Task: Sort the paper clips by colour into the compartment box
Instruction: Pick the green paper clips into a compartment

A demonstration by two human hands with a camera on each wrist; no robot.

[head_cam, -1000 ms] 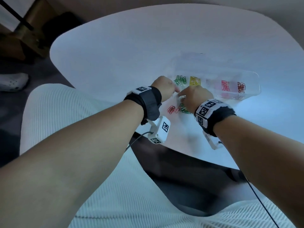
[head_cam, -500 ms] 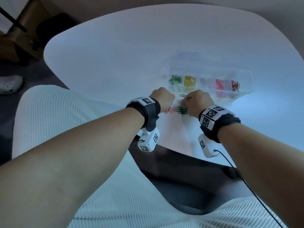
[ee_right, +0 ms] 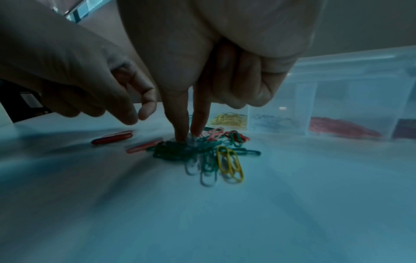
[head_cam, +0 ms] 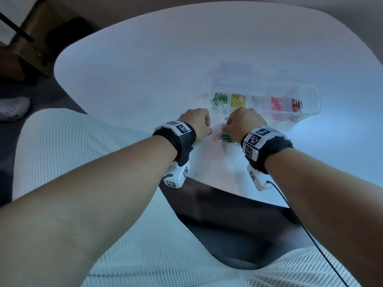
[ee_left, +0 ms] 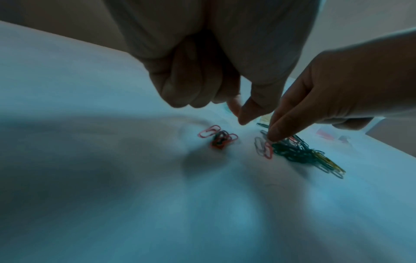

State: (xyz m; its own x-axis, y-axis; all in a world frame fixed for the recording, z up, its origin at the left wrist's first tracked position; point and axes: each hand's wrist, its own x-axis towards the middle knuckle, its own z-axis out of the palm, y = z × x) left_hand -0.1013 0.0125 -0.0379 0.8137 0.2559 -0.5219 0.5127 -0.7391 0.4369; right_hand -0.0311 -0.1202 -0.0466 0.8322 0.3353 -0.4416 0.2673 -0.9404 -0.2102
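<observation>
A loose pile of mostly green paper clips (ee_right: 180, 151) lies on the white table (head_cam: 145, 69), with two yellow ones (ee_right: 230, 163) at its near side. A small red and pink cluster (ee_left: 220, 137) sits just left of it. My right hand (ee_right: 190, 137) points thumb and forefinger down into the pile and pinches a pale clip. My left hand (ee_left: 239, 113) hovers over the red cluster, fingers curled, holding nothing. Behind them the clear compartment box (head_cam: 310, 90) holds green (head_cam: 218, 99), yellow (head_cam: 238, 100), pink (head_cam: 276, 103) and red (head_cam: 296, 105) clips in separate compartments.
The table's near edge runs close under my wrists, above my lap in white knit fabric. A black cable (head_cam: 300, 224) trails from the right wrist camera. A white shoe (head_cam: 12, 108) and a wooden furniture leg (head_cam: 27, 38) are on the floor at the left.
Both hands have drawn back from the front of the box to the loose clips. The right thumb and forefinger have come down into the green pile.
</observation>
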